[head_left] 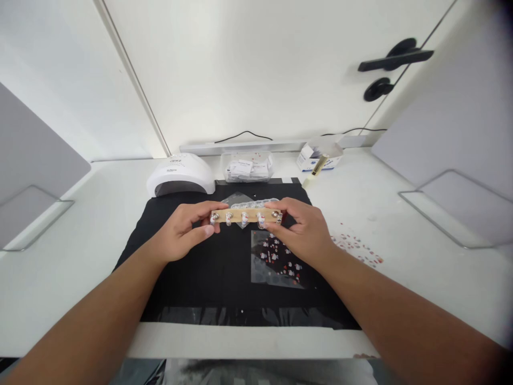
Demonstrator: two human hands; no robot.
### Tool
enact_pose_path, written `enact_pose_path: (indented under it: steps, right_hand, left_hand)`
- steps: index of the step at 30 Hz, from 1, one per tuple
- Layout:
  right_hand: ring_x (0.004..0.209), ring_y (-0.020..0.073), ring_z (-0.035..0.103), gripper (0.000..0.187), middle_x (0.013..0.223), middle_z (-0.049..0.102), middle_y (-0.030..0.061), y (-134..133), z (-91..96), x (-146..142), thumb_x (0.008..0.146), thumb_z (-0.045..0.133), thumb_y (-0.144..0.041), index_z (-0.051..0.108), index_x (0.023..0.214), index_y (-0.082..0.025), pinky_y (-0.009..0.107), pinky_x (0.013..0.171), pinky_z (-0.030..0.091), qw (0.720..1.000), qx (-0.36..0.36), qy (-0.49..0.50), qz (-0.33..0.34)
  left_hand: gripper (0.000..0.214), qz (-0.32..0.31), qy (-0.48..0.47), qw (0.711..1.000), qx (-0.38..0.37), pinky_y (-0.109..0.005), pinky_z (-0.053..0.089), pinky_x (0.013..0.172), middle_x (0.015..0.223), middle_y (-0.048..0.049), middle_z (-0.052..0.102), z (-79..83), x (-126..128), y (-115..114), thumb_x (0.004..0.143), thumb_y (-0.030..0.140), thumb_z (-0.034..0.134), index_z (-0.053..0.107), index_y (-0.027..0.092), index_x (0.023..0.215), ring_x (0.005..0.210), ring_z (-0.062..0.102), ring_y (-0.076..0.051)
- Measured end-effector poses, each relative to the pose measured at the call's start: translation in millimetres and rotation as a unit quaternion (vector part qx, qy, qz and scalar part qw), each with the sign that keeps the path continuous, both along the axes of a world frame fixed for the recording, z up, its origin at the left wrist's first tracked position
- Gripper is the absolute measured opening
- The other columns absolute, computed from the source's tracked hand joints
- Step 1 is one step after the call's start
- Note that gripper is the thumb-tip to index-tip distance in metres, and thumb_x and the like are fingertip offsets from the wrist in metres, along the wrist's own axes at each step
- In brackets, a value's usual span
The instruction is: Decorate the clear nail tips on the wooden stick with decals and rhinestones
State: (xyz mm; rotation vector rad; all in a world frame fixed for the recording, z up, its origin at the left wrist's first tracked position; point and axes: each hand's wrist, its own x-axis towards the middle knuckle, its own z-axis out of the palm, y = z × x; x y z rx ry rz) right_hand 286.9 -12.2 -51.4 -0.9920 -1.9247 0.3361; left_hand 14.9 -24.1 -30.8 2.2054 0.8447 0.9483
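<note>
Wooden pale-brown bar [236, 215], long and thin, with small shiny fake nails [245, 218], pinched between bare left hand [186, 230] and bare right hand [303, 227], one at each end. Clear flat sheet [276, 267] with red-and-white stickers [296, 266], partly hidden by right hand, on black mat [192, 289].

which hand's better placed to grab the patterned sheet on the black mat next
Probably your right hand: it's nearer the patterned sheet than your left hand, though both grip the wooden bar.
</note>
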Motion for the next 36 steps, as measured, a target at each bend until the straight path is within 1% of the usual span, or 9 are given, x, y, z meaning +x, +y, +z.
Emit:
enact_pose_path:
  steps: [11,15,17,20,22,25,29,36]
  right_hand:
    - [0.066,0.0152,0.066,0.016,0.077,0.072,0.0012,2,-2.4,0,0.084,0.069,-0.029,0.071,0.097,-0.020,0.027,0.063,0.054,0.997,0.070,-0.010,0.005]
    - [0.067,0.0152,0.067,0.015,0.077,0.072,0.0013,2,-2.0,0,0.083,0.069,-0.027,0.071,0.096,-0.019,0.027,0.063,0.055,0.997,0.073,-0.008,0.010]
    - [0.067,0.0150,0.067,0.015,0.078,0.073,0.0013,2,-1.7,0,0.083,0.069,-0.027,0.071,0.095,-0.019,0.027,0.064,0.055,0.998,0.069,-0.005,0.010]
    - [0.067,0.0150,0.067,0.017,0.078,0.073,0.0009,1,-1.5,0,0.081,0.070,-0.027,0.072,0.095,-0.020,0.027,0.063,0.055,0.999,0.045,0.000,0.005]
    - [0.067,0.0153,0.068,0.017,0.078,0.073,0.0006,1,-1.1,0,0.079,0.071,-0.027,0.073,0.095,-0.020,0.027,0.062,0.055,1.000,0.020,0.005,0.000]
    - [0.066,0.0153,0.068,0.019,0.080,0.075,0.0009,1,-0.2,-1,0.077,0.072,-0.027,0.074,0.094,-0.020,0.027,0.062,0.055,1.000,-0.013,0.017,0.000]
    - [0.066,0.0151,0.067,0.021,0.082,0.076,0.0012,1,0.9,-2,0.074,0.072,-0.025,0.075,0.094,-0.020,0.026,0.062,0.054,0.998,-0.055,0.028,0.007]
    - [0.065,0.0157,0.064,0.021,0.074,0.072,0.0001,2,1.1,-3,0.072,0.070,-0.028,0.074,0.090,-0.020,0.026,0.061,0.050,0.992,-0.121,0.036,0.013]
  left_hand:
    - [0.040,-0.005,-0.017,1.000,-0.013,-0.024,0.049,0.060,0.082,-0.0031,0.069,-3.0,0,1,0.095,0.033,0.052,0.061,0.016,0.130,0.064,0.059,-0.012]
    - [0.041,-0.009,-0.019,1.000,-0.015,-0.025,0.050,0.061,0.082,-0.0038,0.070,-4.3,-2,1,0.094,0.029,0.049,0.060,0.017,0.132,0.065,0.059,-0.013]
    - [0.042,-0.014,-0.019,1.000,-0.014,-0.025,0.051,0.062,0.082,-0.0042,0.070,-4.6,-3,1,0.094,0.029,0.047,0.059,0.016,0.132,0.065,0.059,-0.013]
    - [0.044,-0.014,-0.011,1.000,-0.009,-0.026,0.051,0.063,0.082,-0.0041,0.069,-3.5,-3,1,0.092,0.031,0.049,0.059,0.016,0.132,0.066,0.060,-0.014]
    - [0.044,-0.001,0.005,1.000,-0.006,-0.025,0.051,0.064,0.082,-0.0035,0.069,-2.0,-2,0,0.090,0.030,0.053,0.059,0.016,0.131,0.067,0.060,-0.014]
    - [0.039,0.043,0.035,0.998,-0.004,-0.024,0.050,0.063,0.080,-0.0035,0.069,-0.2,1,-1,0.088,0.027,0.060,0.063,0.015,0.125,0.069,0.062,-0.014]
    - [0.032,0.092,0.063,0.994,-0.009,-0.022,0.047,0.059,0.081,-0.0053,0.072,-0.4,6,-1,0.088,0.030,0.063,0.069,0.014,0.115,0.071,0.064,-0.016]
    - [0.034,0.108,0.082,0.990,-0.037,-0.022,0.046,0.059,0.084,-0.0051,0.072,0.6,6,0,0.088,0.035,0.063,0.070,0.015,0.114,0.071,0.063,-0.015]
